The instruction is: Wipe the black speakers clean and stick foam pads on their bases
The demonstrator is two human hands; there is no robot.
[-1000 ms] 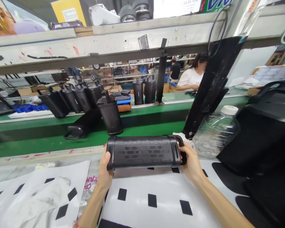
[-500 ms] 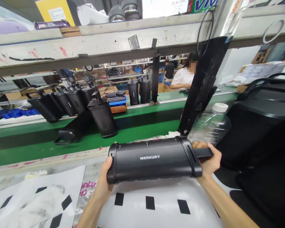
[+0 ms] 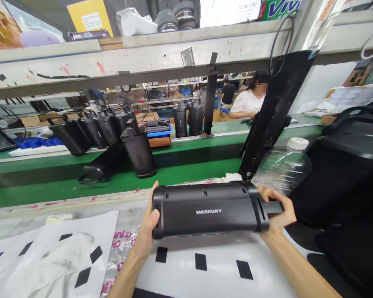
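Observation:
A black portable speaker [image 3: 208, 213] marked MERKURY is held lengthwise between my hands, above a white sheet [image 3: 224, 265] with black squares. My left hand [image 3: 149, 219] grips its left end cap, the thumb on the front face. At the other end, my right hand [image 3: 281, 209] is closed round the speaker's short handle, with part of the fingers hidden behind it. A clear plastic bottle [image 3: 286, 163] with a white cap stands behind my right hand.
Several similar black speakers stand along the green conveyor [image 3: 180, 163]; one lies on its side [image 3: 102, 165]. A white cloth [image 3: 64, 256] lies at left. A large black case [image 3: 354, 165] stands at right. A slanted black post [image 3: 273, 111] rises behind the bottle. Beyond, a person [image 3: 247, 101] sits.
The speaker has turned slightly in my hands, showing more of the slotted edge along its top. The whole view has shifted, so most things sit farther right.

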